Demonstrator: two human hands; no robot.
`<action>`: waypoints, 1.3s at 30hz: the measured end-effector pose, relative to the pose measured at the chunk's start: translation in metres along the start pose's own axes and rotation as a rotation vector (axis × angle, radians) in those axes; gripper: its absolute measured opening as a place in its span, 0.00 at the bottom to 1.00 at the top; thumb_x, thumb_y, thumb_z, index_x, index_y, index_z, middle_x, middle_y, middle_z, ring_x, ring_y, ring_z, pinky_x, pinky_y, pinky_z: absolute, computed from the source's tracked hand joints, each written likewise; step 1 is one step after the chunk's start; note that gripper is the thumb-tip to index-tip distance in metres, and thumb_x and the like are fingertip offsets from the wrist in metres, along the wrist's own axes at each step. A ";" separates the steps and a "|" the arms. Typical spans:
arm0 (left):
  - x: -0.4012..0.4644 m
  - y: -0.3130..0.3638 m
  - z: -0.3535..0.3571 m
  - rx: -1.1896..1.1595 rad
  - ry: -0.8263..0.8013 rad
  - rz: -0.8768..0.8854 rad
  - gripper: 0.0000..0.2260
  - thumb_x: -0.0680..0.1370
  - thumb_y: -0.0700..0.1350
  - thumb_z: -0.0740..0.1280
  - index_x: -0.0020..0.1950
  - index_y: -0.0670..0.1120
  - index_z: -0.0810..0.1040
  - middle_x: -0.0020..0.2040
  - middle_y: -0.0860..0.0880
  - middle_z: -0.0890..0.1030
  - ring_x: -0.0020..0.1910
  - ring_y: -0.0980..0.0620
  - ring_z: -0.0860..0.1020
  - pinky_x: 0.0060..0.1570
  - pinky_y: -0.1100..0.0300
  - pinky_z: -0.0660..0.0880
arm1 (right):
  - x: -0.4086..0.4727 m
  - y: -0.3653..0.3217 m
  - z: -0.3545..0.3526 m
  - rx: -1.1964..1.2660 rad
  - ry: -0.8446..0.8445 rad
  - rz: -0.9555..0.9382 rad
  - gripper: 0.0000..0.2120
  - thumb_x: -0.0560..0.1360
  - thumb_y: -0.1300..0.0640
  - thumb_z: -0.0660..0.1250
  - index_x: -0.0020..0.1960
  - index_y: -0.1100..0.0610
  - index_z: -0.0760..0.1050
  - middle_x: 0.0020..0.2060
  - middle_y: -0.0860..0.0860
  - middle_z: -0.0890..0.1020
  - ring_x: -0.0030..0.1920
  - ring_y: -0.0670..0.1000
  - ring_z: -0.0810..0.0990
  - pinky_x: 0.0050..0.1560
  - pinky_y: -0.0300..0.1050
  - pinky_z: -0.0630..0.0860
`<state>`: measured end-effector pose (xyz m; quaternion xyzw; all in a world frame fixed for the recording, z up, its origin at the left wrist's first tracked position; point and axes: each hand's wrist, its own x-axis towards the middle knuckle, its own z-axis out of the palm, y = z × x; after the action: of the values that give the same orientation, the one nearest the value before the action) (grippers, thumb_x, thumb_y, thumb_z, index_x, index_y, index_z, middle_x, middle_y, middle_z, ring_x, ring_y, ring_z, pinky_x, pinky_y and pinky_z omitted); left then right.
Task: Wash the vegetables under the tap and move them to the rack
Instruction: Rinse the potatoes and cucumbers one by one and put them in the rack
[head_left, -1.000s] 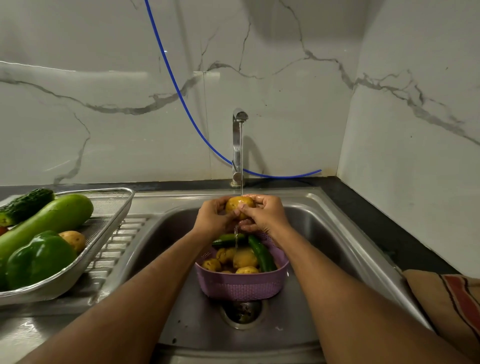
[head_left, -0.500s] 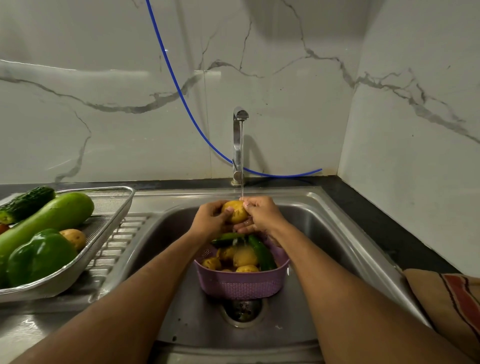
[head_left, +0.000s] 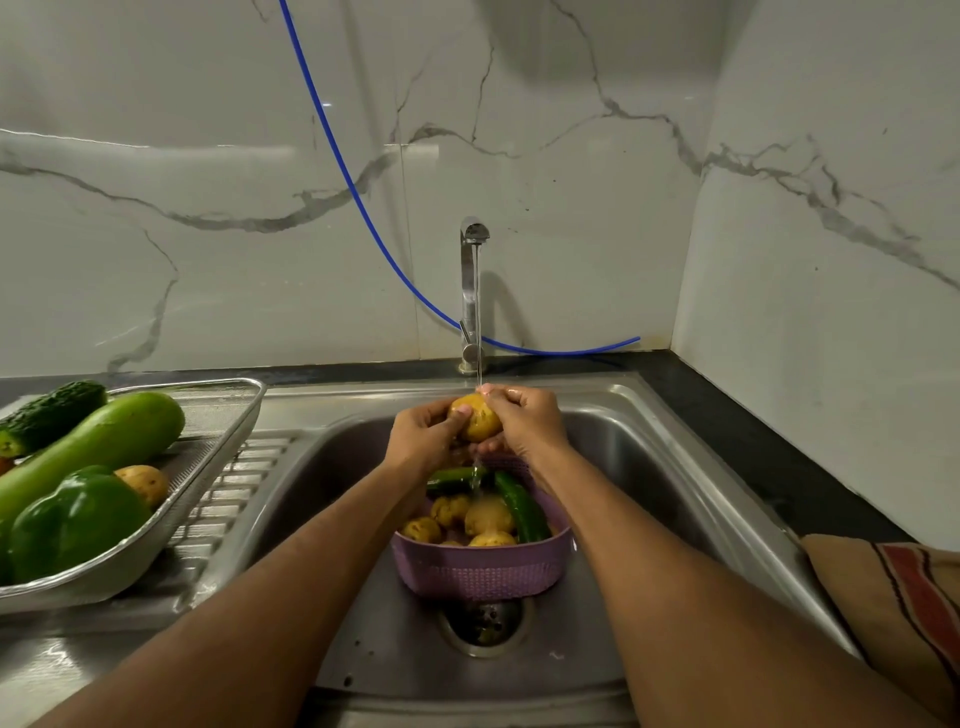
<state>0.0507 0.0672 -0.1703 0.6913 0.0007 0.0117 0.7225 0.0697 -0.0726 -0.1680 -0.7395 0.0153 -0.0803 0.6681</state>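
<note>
Both hands are wrapped around one potato right under the tap, with a thin stream of water landing on top of it and dribbling off below. The left hand cups it from the left side with the thumb pressed on the front, and the right hand curls over it from the right, fingertips up by the stream. All of this hangs over the sink, just above a purple basket that sits in the basin right behind the drain. The basket has more potatoes in it plus a couple of long green veg lying across them, can't really tell what kind. Off to the left, the rack sits on the ribbed drainboard and holds a green pepper, a long pale green gourd, a dark bumpy cucumber and a single potato tucked beside the pepper. A blue hose swoops down the marble wall and runs behind the tap. A striped cloth lies on the dark desk at the right edge. No brands, labels or writing readable anywhere, not even on the tap.
</note>
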 end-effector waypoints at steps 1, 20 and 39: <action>0.000 0.000 -0.001 -0.046 0.014 -0.030 0.08 0.82 0.42 0.68 0.59 0.45 0.83 0.54 0.40 0.85 0.50 0.42 0.87 0.56 0.43 0.82 | 0.000 0.000 0.002 -0.024 -0.046 -0.015 0.14 0.82 0.49 0.67 0.65 0.52 0.81 0.54 0.57 0.85 0.52 0.59 0.86 0.53 0.57 0.85; -0.007 0.003 -0.002 0.109 0.050 0.048 0.09 0.82 0.44 0.67 0.61 0.45 0.83 0.52 0.44 0.86 0.51 0.45 0.86 0.56 0.44 0.82 | -0.010 -0.004 0.003 0.173 -0.069 0.134 0.14 0.84 0.53 0.64 0.68 0.54 0.78 0.47 0.59 0.86 0.32 0.49 0.85 0.44 0.47 0.86; -0.005 0.002 0.003 0.107 0.083 -0.042 0.14 0.84 0.48 0.65 0.60 0.39 0.82 0.45 0.42 0.87 0.40 0.49 0.87 0.45 0.56 0.84 | -0.013 -0.007 0.008 0.101 0.105 0.114 0.09 0.81 0.50 0.69 0.53 0.55 0.81 0.30 0.55 0.83 0.22 0.45 0.77 0.25 0.35 0.74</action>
<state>0.0452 0.0638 -0.1678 0.7278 0.0457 0.0250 0.6838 0.0575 -0.0624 -0.1630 -0.6975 0.0885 -0.0813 0.7065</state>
